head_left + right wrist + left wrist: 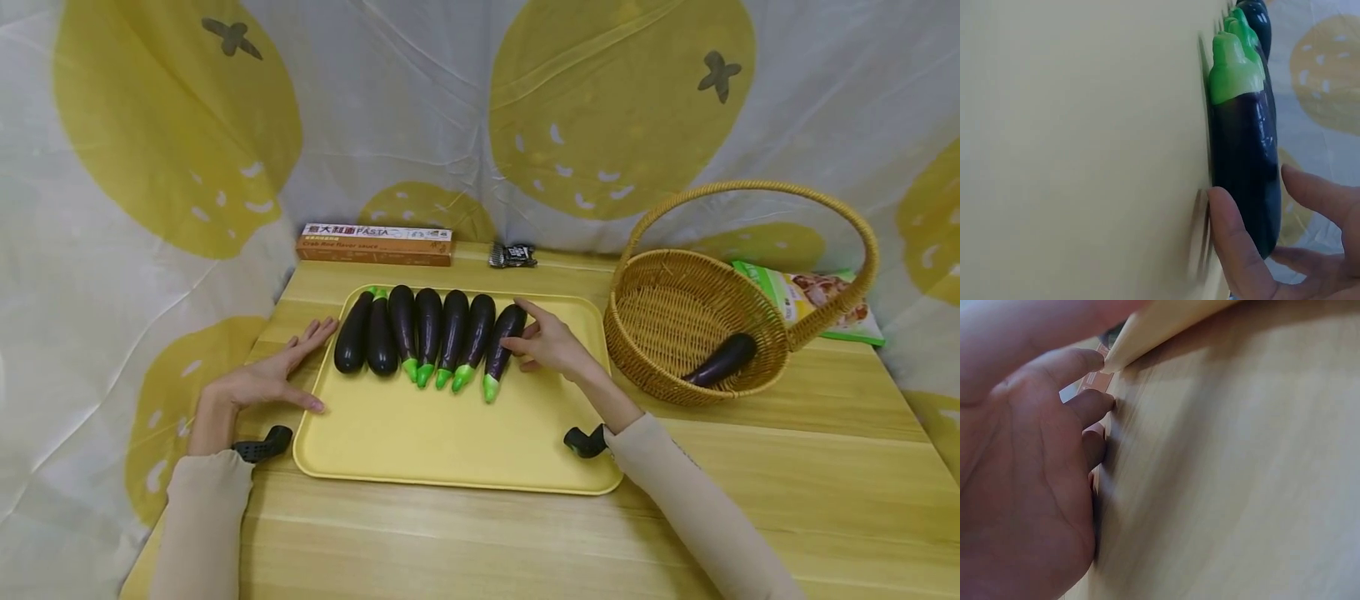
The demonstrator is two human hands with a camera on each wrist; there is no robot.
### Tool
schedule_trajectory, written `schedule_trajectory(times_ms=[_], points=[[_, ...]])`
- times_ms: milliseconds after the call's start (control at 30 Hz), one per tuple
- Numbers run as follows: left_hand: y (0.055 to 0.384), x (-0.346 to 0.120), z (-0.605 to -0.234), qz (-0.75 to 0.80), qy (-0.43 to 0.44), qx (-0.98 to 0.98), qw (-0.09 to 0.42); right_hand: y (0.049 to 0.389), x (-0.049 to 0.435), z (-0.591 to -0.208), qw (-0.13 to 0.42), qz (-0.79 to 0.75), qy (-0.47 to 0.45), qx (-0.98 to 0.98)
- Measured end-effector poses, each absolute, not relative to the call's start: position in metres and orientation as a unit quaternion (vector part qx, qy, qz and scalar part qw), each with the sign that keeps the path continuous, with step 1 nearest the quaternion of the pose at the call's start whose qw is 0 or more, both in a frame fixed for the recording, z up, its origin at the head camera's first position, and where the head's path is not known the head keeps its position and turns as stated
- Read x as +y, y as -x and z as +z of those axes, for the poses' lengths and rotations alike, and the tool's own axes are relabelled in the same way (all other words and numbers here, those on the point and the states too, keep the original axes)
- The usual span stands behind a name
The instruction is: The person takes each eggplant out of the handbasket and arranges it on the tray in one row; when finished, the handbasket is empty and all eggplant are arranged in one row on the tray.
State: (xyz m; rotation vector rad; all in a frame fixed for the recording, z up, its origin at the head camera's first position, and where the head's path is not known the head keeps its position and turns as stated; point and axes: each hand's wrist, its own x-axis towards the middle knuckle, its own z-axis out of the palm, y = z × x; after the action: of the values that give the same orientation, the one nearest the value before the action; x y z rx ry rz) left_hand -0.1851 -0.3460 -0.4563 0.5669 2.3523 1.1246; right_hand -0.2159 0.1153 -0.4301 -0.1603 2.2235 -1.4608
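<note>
Several purple eggplants with green caps lie side by side in a row on a yellow tray point(405, 437). The two leftmost have their green ends toward the back, the others toward the front. My right hand point(553, 343) holds the rightmost eggplant point(502, 342) between thumb and fingers, near its dark end; in the right wrist view this eggplant point(1244, 150) lies between the thumb point(1235, 240) and the other fingers. My left hand point(262, 382) rests at the tray's left rim with fingers spread; its palm point(1022, 481) fills the left of the left wrist view.
A wicker basket point(637, 371) with a tall handle stands right of the tray, one eggplant point(723, 360) inside. Behind the basket lies a green-edged food bag point(817, 296). A pasta box point(375, 246) and a small black packet point(513, 256) sit along the back by the curtain.
</note>
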Motion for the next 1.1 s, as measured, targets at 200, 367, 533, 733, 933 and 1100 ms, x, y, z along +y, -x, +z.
schedule_trajectory(times_ms=[200, 367, 533, 733, 933, 1100], points=[[0.183, -0.348, -0.456, 0.411, -0.199, 0.858, 0.237, 0.218, 0.127, -0.420, 0.267, -0.503, 0.105, 0.815], [0.182, -0.350, -0.454, 0.414, -0.198, 0.857, 0.236, 0.215, 0.136, -0.411, 0.299, -0.471, 0.137, 0.819], [0.183, -0.353, -0.455, 0.415, -0.206, 0.855, 0.231, 0.213, 0.137, -0.407, 0.315, -0.457, 0.138, 0.820], [0.183, -0.349, -0.454, 0.417, -0.216, 0.852, 0.230, 0.214, 0.137, -0.409, 0.319, -0.460, 0.134, 0.818], [0.184, -0.346, -0.455, 0.419, -0.214, 0.851, 0.233, 0.214, 0.141, -0.410, 0.318, -0.458, 0.134, 0.819], [0.183, -0.345, -0.456, 0.420, -0.208, 0.852, 0.234, 0.211, 0.150, -0.406, 0.324, -0.438, 0.143, 0.826]])
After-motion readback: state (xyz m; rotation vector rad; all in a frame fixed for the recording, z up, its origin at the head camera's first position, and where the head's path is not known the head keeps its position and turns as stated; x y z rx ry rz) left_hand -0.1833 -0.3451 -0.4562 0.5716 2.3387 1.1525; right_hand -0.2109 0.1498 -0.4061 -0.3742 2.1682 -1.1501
